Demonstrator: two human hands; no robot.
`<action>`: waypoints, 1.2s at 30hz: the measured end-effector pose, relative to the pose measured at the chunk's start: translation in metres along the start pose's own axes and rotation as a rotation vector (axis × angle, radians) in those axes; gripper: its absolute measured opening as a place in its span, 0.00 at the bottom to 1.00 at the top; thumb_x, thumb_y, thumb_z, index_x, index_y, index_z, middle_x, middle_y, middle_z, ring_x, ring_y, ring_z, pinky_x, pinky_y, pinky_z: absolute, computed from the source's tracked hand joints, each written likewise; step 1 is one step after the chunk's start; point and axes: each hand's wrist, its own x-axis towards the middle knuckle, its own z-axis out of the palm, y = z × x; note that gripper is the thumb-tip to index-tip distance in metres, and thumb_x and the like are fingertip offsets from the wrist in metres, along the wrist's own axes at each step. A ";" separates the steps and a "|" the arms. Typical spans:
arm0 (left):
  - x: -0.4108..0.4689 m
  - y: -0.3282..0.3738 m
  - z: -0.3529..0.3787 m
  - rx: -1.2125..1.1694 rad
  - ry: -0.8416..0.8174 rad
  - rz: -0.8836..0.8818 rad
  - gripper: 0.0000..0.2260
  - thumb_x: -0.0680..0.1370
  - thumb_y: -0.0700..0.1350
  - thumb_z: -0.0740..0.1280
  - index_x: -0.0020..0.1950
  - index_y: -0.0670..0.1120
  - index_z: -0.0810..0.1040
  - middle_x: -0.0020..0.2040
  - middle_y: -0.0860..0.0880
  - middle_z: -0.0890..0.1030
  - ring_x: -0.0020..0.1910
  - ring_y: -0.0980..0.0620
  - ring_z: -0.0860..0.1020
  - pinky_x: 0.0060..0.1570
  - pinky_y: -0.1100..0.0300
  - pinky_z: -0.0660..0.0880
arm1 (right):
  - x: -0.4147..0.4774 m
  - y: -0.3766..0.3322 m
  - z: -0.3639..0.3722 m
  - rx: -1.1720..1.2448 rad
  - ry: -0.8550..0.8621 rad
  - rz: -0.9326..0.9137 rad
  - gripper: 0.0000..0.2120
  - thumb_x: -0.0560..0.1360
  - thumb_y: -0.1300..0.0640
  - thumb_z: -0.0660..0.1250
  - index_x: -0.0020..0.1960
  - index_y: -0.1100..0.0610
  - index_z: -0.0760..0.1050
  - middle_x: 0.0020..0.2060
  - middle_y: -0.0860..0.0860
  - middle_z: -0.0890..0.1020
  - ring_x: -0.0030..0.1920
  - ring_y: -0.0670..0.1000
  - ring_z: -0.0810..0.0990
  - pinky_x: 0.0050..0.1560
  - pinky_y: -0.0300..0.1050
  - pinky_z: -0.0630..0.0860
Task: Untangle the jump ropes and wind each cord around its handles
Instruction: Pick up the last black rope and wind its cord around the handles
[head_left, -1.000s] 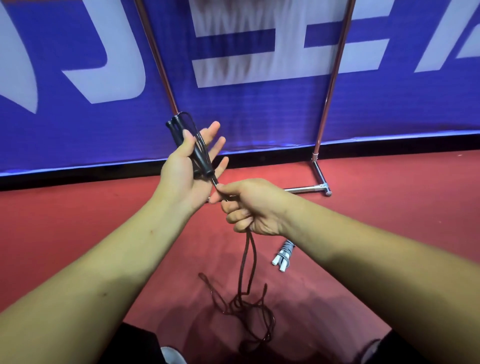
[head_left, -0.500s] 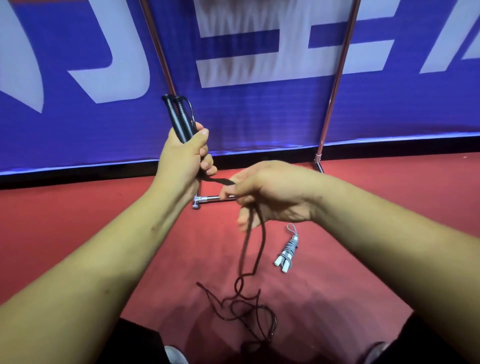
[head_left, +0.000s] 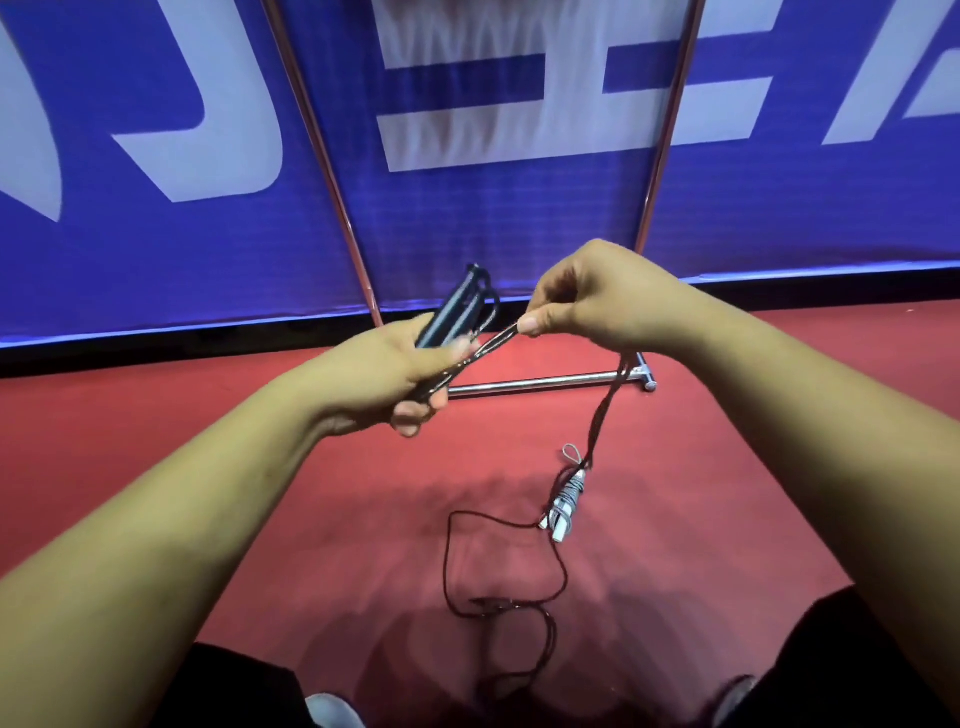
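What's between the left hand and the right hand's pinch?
Head view: a short, straight run of dark cord goes from the black handles gripped in the left hand to the right hand, which pinches it.

The right hand (head_left: 597, 299) has risen, drawing the dark cord (head_left: 604, 415) taut from the handles (head_left: 457, 309).

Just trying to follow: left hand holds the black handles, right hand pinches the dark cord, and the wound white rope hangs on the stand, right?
No: the head view shows the wound white rope lying on the red floor. The rest holds.
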 end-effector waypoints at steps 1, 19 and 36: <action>0.000 0.001 0.000 -0.079 -0.014 -0.013 0.07 0.82 0.51 0.59 0.51 0.49 0.71 0.28 0.47 0.68 0.20 0.56 0.59 0.26 0.64 0.61 | 0.001 0.002 -0.001 0.004 0.028 -0.006 0.09 0.73 0.52 0.74 0.40 0.57 0.83 0.22 0.43 0.75 0.24 0.41 0.69 0.27 0.29 0.64; -0.010 0.006 0.015 0.571 -0.129 0.120 0.08 0.78 0.47 0.70 0.48 0.46 0.73 0.26 0.54 0.71 0.25 0.52 0.68 0.26 0.59 0.68 | 0.000 0.012 0.002 0.164 0.026 -0.114 0.02 0.73 0.60 0.73 0.41 0.58 0.83 0.28 0.46 0.81 0.29 0.41 0.76 0.34 0.32 0.71; 0.023 -0.026 -0.066 0.979 0.668 0.039 0.06 0.76 0.43 0.69 0.49 0.41 0.77 0.37 0.44 0.76 0.42 0.38 0.77 0.36 0.52 0.66 | -0.006 0.002 0.111 0.462 -0.231 0.156 0.10 0.82 0.58 0.59 0.51 0.57 0.79 0.26 0.50 0.68 0.25 0.48 0.62 0.26 0.39 0.60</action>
